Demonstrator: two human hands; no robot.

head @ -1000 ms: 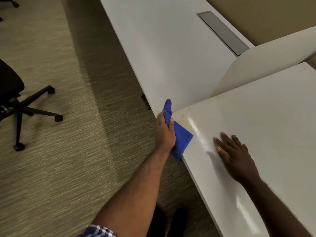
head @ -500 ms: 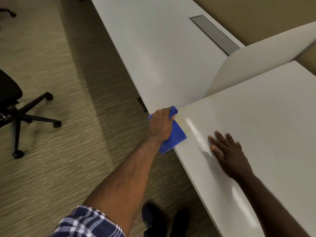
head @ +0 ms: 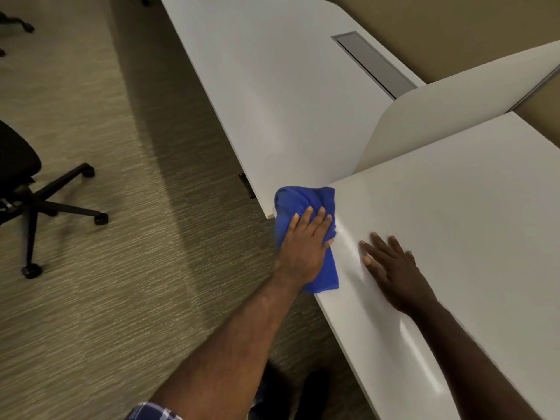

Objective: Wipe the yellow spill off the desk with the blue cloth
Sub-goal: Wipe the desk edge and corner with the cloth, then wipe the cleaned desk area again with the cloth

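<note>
The blue cloth [head: 306,201] lies bunched over the near left corner of the white desk [head: 454,213], partly hanging past the edge. My left hand [head: 306,241] lies flat on the cloth, fingers spread, pressing it onto the desk corner. Flat on the desk surface just to the right rests my right hand [head: 391,268], palm down, holding nothing. The yellow spill is hidden under the cloth; no yellow shows around it.
A second white desk [head: 272,86] runs away at the back, with a grey cable tray lid [head: 372,62]. A curved white divider panel [head: 439,116] stands between the desks. A black office chair [head: 27,183] stands on the carpet at left. My shoes show below the desk edge.
My left hand went from gripping the cloth at the desk's edge to lying flat on it over the corner, covering the yellow marks. My right hand stayed planted.
</note>
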